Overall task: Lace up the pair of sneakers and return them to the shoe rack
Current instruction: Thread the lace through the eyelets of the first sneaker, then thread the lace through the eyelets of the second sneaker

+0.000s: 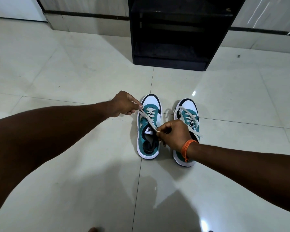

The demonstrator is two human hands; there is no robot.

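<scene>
Left hand and right hand each pinch lace end on left sneaker; knot pending. Right sneaker laces loose, rack unfilled.

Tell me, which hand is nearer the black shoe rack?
Left. The left hand is by the left sneaker's toe, closer to the shoe rack; the right hand sits farther back.

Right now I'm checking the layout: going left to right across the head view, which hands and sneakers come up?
left hand → left sneaker → right hand → right sneaker
</scene>
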